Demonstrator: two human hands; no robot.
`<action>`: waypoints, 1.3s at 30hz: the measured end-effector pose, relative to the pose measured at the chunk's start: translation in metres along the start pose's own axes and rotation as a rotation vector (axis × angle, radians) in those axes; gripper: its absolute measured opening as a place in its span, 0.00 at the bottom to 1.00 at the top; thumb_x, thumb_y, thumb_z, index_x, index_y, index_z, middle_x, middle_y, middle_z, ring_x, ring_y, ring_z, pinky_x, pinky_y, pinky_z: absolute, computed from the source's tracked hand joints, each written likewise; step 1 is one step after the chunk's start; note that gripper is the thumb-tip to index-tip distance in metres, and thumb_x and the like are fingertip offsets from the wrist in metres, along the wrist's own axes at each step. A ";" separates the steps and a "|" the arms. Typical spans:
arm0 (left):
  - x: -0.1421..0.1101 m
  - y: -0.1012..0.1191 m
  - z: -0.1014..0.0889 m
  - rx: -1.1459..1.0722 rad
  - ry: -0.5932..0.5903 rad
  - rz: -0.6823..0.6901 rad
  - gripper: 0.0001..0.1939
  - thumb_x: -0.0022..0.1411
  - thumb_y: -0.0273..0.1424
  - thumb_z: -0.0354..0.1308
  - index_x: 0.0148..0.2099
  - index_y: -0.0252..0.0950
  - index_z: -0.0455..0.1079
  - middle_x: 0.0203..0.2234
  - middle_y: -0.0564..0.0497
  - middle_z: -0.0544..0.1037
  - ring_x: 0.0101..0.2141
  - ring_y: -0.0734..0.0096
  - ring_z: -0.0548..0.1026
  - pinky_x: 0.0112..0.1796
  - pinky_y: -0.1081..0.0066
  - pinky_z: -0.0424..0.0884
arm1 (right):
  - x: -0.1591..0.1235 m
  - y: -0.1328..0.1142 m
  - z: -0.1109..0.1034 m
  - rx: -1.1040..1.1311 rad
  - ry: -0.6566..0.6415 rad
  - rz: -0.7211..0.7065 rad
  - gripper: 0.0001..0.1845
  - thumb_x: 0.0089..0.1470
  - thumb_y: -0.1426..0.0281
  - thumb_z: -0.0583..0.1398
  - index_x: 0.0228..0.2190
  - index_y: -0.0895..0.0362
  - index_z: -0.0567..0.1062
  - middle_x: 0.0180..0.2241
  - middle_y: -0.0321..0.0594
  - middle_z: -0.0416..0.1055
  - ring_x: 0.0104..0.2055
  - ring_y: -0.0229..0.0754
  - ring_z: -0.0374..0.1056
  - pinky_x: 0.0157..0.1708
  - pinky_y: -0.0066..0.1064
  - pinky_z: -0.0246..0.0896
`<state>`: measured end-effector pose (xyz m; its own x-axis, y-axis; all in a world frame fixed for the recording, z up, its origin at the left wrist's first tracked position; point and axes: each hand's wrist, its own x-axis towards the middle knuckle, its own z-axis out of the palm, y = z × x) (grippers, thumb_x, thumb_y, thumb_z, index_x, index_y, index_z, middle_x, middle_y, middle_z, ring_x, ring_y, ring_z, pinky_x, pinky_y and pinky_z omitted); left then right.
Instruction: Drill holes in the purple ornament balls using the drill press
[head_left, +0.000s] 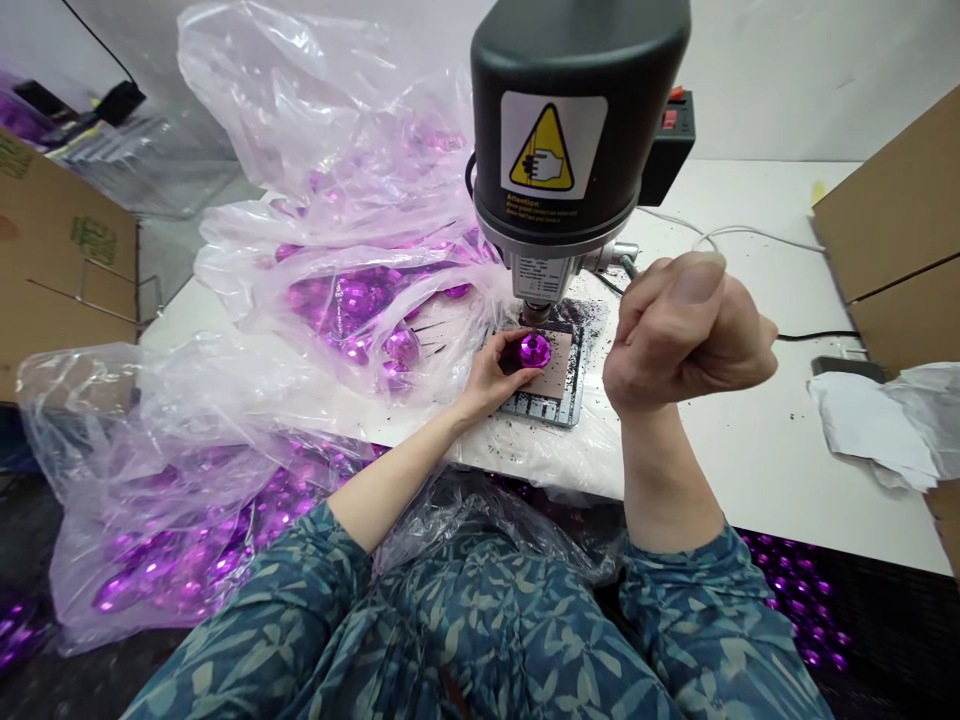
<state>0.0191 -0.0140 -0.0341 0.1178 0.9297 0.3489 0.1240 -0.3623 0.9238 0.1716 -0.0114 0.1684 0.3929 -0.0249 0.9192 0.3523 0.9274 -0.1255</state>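
**Work position.** A faceted, mirror-finish magenta ball [535, 350] sits on a tan square pad [561, 372], directly below the steel spindle [534, 312] of a black-headed bench drill [566, 170]. The pad lies on a slotted grey metal base plate [541, 412], and the spindle tip appears very near the top of the ball. Dark granular debris [592, 325] is scattered around the plate on the white bench [750, 470].

**Grip state.** The left grip [491, 372] is closed in a cupped hold, with its fingers around the near side of the ball. The right grip [686, 335] is clenched into a raised fist, apparently around the end of the dark feed lever [628, 264], though the fist hides the contact.

**Handling assessment.** The ball is judged light, stiff and probably hollow plastic. Its glossy facets are likely slippery, and its round form will tend to roll on the pad. The thin shell may crack under concentrated pressure, and the coating may scuff. Take hold around the widest part, spreading the fingers evenly and keeping them clear of the top.

**Surrounding stock.** Similar balls [352, 300] lie in a clear polythene bag [225, 420] to the left of the drill.
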 end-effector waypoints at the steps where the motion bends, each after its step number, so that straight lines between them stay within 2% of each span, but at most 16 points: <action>1: 0.000 0.000 0.001 -0.014 0.009 -0.015 0.36 0.60 0.47 0.80 0.65 0.43 0.74 0.58 0.41 0.82 0.59 0.48 0.82 0.62 0.46 0.78 | -0.001 0.002 0.000 0.015 0.008 -0.019 0.32 0.71 0.67 0.59 0.18 0.54 0.50 0.13 0.27 0.44 0.12 0.29 0.42 0.13 0.31 0.37; 6: 0.000 0.005 0.003 -0.069 0.029 -0.045 0.37 0.58 0.49 0.81 0.63 0.41 0.75 0.58 0.41 0.82 0.59 0.49 0.82 0.63 0.48 0.78 | -0.013 0.008 -0.008 0.024 0.027 -0.060 0.32 0.71 0.66 0.59 0.20 0.53 0.48 0.12 0.26 0.43 0.11 0.29 0.40 0.11 0.30 0.40; 9: 0.000 0.009 0.003 -0.078 0.028 -0.049 0.37 0.58 0.49 0.81 0.63 0.41 0.75 0.58 0.41 0.83 0.59 0.50 0.82 0.63 0.50 0.77 | -0.022 0.012 -0.016 0.035 -0.018 -0.049 0.31 0.70 0.67 0.60 0.20 0.53 0.48 0.13 0.26 0.46 0.12 0.29 0.43 0.13 0.30 0.43; 15: 0.001 0.012 0.003 -0.058 0.018 -0.069 0.37 0.58 0.50 0.80 0.63 0.41 0.75 0.58 0.39 0.83 0.59 0.49 0.82 0.63 0.50 0.77 | -0.026 0.019 -0.016 0.149 -0.028 -0.195 0.28 0.67 0.74 0.58 0.22 0.53 0.47 0.14 0.27 0.46 0.13 0.29 0.43 0.12 0.30 0.40; 18: 0.001 0.012 0.003 -0.036 0.031 -0.073 0.37 0.57 0.49 0.81 0.62 0.41 0.75 0.58 0.40 0.83 0.59 0.48 0.82 0.62 0.49 0.78 | -0.026 0.020 -0.015 0.164 -0.049 -0.236 0.27 0.68 0.74 0.56 0.22 0.53 0.48 0.14 0.26 0.48 0.12 0.29 0.43 0.10 0.29 0.39; 22: 0.000 0.013 0.003 -0.031 0.035 -0.063 0.36 0.58 0.47 0.81 0.63 0.41 0.75 0.59 0.39 0.82 0.60 0.48 0.82 0.63 0.48 0.78 | -0.026 0.015 -0.017 0.181 -0.105 -0.265 0.28 0.66 0.75 0.59 0.21 0.53 0.48 0.12 0.23 0.47 0.10 0.28 0.43 0.10 0.28 0.40; 25: 0.000 0.013 0.004 -0.034 0.035 -0.064 0.36 0.58 0.47 0.81 0.63 0.41 0.74 0.59 0.39 0.82 0.59 0.48 0.82 0.62 0.47 0.78 | -0.010 0.003 -0.010 0.090 -0.060 -0.138 0.28 0.69 0.75 0.58 0.20 0.54 0.52 0.13 0.24 0.45 0.12 0.28 0.42 0.13 0.30 0.38; 27: 0.001 0.013 0.005 -0.025 0.045 -0.068 0.36 0.58 0.47 0.81 0.62 0.41 0.74 0.58 0.40 0.82 0.59 0.49 0.82 0.62 0.47 0.78 | 0.010 -0.003 0.000 0.003 -0.043 -0.004 0.28 0.71 0.72 0.58 0.20 0.55 0.56 0.15 0.26 0.49 0.14 0.28 0.45 0.17 0.34 0.35; 28: 0.001 0.014 0.005 -0.012 0.054 -0.066 0.35 0.58 0.46 0.81 0.62 0.41 0.75 0.58 0.40 0.82 0.58 0.49 0.82 0.62 0.48 0.78 | 0.021 -0.004 0.007 -0.021 -0.049 0.057 0.27 0.72 0.69 0.59 0.20 0.54 0.59 0.15 0.27 0.51 0.16 0.29 0.47 0.20 0.35 0.37; 29: 0.001 0.017 0.005 0.008 0.068 -0.060 0.35 0.58 0.46 0.81 0.61 0.40 0.75 0.57 0.40 0.82 0.58 0.50 0.82 0.61 0.49 0.78 | 0.031 -0.003 0.013 -0.013 -0.065 0.093 0.29 0.71 0.62 0.60 0.19 0.54 0.58 0.16 0.28 0.52 0.16 0.29 0.47 0.20 0.35 0.40; 31: -0.003 0.024 0.005 0.077 0.108 -0.031 0.33 0.59 0.45 0.80 0.60 0.39 0.75 0.54 0.40 0.83 0.55 0.51 0.82 0.58 0.51 0.79 | 0.047 0.004 0.023 0.052 -0.102 0.223 0.32 0.61 0.47 0.61 0.19 0.53 0.56 0.15 0.28 0.51 0.15 0.29 0.47 0.19 0.33 0.43; 34: -0.022 0.045 0.004 0.211 0.132 0.068 0.28 0.62 0.44 0.77 0.58 0.39 0.75 0.50 0.43 0.83 0.50 0.54 0.82 0.53 0.53 0.80 | 0.057 0.018 0.032 0.112 -0.078 0.262 0.34 0.55 0.42 0.62 0.19 0.52 0.55 0.14 0.26 0.50 0.14 0.28 0.44 0.17 0.32 0.42; 36: -0.044 0.061 0.002 0.247 -0.004 0.174 0.23 0.64 0.43 0.75 0.57 0.42 0.75 0.47 0.45 0.83 0.48 0.54 0.82 0.52 0.52 0.81 | 0.057 0.024 0.033 0.171 -0.088 0.267 0.33 0.56 0.44 0.63 0.19 0.52 0.55 0.14 0.26 0.50 0.14 0.29 0.44 0.15 0.32 0.41; 39: -0.087 0.078 -0.004 0.248 -0.456 0.330 0.19 0.67 0.43 0.70 0.56 0.45 0.76 0.44 0.44 0.83 0.44 0.53 0.83 0.44 0.54 0.83 | 0.056 0.025 0.031 0.197 -0.107 0.258 0.33 0.57 0.46 0.65 0.19 0.51 0.55 0.14 0.27 0.49 0.14 0.29 0.44 0.16 0.33 0.40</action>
<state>0.0149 -0.1231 0.0084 0.5917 0.6642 0.4568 0.2284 -0.6816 0.6952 0.1763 0.0221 0.2283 0.3528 0.2497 0.9018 0.0781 0.9525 -0.2943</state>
